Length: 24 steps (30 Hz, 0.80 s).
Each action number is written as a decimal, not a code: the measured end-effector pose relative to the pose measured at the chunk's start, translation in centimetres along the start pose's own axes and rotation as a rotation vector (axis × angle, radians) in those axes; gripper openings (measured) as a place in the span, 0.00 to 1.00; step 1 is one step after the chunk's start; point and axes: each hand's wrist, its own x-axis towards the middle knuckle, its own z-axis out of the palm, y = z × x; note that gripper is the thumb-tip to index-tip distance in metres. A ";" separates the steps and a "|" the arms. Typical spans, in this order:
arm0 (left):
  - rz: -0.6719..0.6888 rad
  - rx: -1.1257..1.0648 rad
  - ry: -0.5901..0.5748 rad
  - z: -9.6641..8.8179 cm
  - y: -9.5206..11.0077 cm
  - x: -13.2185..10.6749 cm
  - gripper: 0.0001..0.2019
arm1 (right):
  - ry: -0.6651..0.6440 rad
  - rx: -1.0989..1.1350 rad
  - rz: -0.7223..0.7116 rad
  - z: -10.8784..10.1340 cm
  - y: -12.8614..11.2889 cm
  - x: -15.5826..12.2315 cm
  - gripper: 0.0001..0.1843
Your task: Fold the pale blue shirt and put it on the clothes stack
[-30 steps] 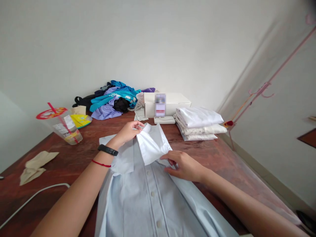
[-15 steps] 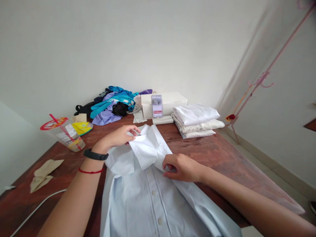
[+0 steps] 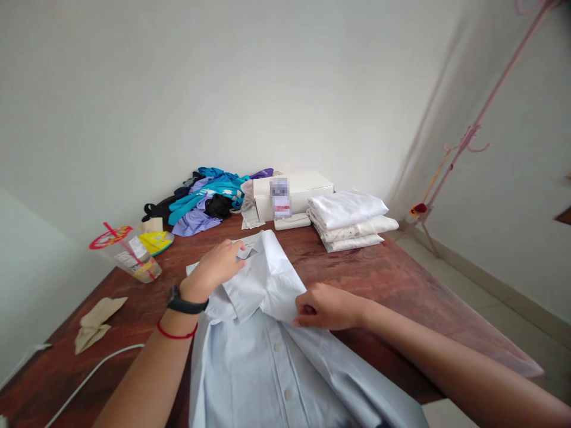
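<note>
A pale blue-white shirt (image 3: 250,368) with a row of buttons lies front up on the table before me. Its wide white collar (image 3: 281,273) is spread at the top. My left hand (image 3: 218,267) rests on the left side of the collar near the neck opening, thumb and forefinger apart, the other fingers partly hidden. On the opposite side, my right hand (image 3: 328,306) pinches the collar's outer right edge between curled fingers. A black band and a red string circle my left wrist.
Folded white clothes (image 3: 350,220) are stacked at the back right beside a white box (image 3: 307,193). A pile of blue, purple and black clothes (image 3: 209,199) lies back left. A plastic cup (image 3: 134,255), a crumpled napkin (image 3: 98,321) and a white cable (image 3: 98,368) are at left.
My left hand has shifted slightly over the collar's left side. The collar's right side is drawn out flatter under my right hand, its bunched folds smoother. The view has tilted slightly.
</note>
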 end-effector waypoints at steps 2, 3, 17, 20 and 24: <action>0.026 0.006 -0.065 0.1 3.1 -2.0 0.08 | -0.009 -0.008 0.019 0.0 0.0 0.0 0.17; 0.060 -0.053 -0.145 0.3 4.7 -3.2 0.10 | -0.011 -0.017 0.025 0.0 0.0 0.1 0.16; -0.206 -1.310 -0.596 9.9 15.4 -17.1 0.41 | 0.050 0.104 -0.005 0.4 1.2 0.2 0.13; -0.240 -1.443 -0.513 10.3 17.1 -16.9 0.40 | -0.111 0.351 0.079 0.2 1.5 0.1 0.15; -0.296 -1.502 -0.295 10.6 18.7 -16.7 0.33 | -0.423 0.552 0.144 -0.3 2.0 -0.1 0.25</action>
